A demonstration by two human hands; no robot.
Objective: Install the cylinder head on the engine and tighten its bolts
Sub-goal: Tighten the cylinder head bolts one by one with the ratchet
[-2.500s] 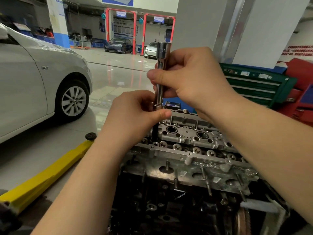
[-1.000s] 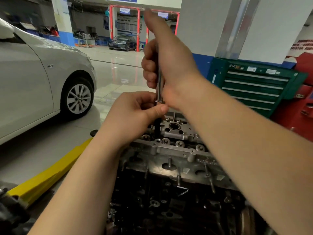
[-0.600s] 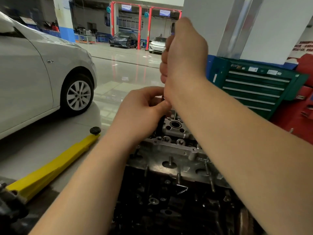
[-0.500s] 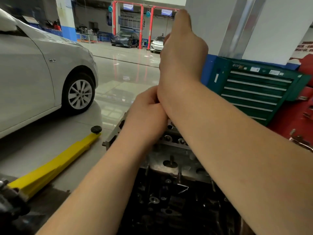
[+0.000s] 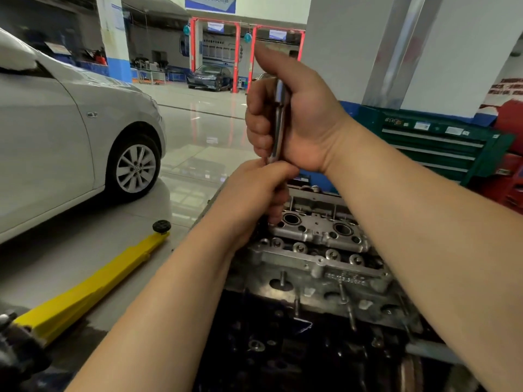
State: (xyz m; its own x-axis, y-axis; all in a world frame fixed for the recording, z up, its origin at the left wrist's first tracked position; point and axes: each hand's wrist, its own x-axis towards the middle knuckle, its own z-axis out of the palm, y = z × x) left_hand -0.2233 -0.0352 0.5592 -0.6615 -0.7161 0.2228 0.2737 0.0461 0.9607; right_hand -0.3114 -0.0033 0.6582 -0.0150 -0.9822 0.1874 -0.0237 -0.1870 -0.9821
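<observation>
A long steel socket extension (image 5: 278, 120) is gripped upright in the right hand (image 5: 288, 114), fingers (image 5: 256, 128) wrapped round the shaft and thumb raised above it, while the left hand (image 5: 254, 196) is curled round the tool's lower end, just above the cylinder head (image 5: 319, 250). The head is seated on top of the dark engine block (image 5: 283, 343), in the middle of the workshop floor view. Whether the tool's tip is engaged on a bolt cannot be told, since the lower end is hidden behind the left hand.

The main risk is judged to be a tilted tool: if the shaft is leaned off vertical, the bit may be cammed out and the bolt head rounded. A bolt started crooked by hand could be cross-threaded in the block. Uneven clamping of the head could also be caused if 1 bolt is run down hard before the others are seated. A slip could drive the knuckles onto the studs (image 5: 283, 278) along the near face. A silver car (image 5: 70, 131), a yellow lift arm (image 5: 93, 287) and a green tool cabinet (image 5: 441, 145) are seen around.
</observation>
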